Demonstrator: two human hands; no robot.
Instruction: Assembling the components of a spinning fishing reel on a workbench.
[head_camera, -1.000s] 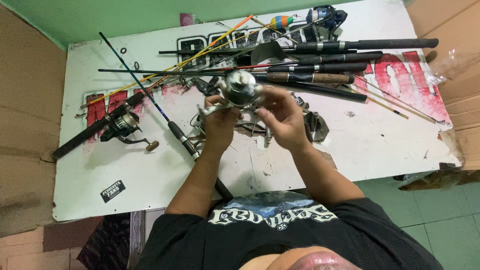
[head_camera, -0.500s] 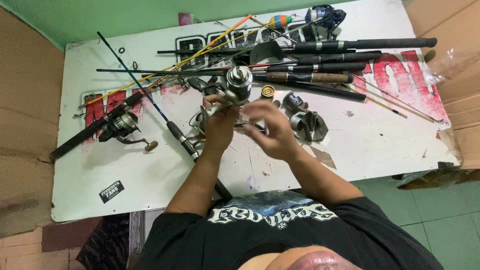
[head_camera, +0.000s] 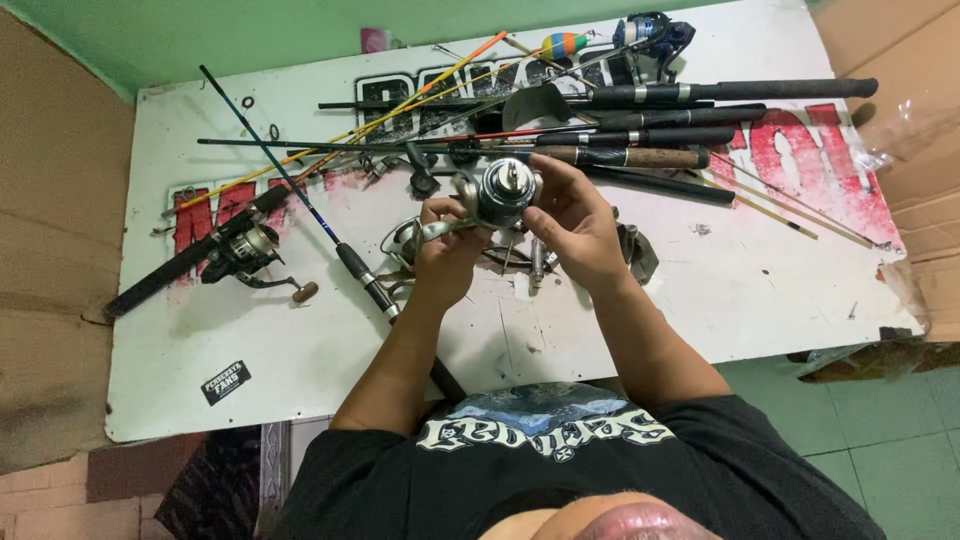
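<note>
Both hands held a spinning reel (head_camera: 498, 195) above the tabletop (head_camera: 300, 350).
Left hand (head_camera: 447, 245) gripped its body; right hand (head_camera: 575, 222) pinched the spool at three o'clock. A slip could have dropped it onto loose parts (head_camera: 535, 262) at six o'clock.

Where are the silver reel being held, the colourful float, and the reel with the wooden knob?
silver reel (head_camera: 503, 190), head view, on its round spool top.
colourful float (head_camera: 563, 44), head view, on its body.
reel with wooden knob (head_camera: 245, 250), head view, on its body.
</note>
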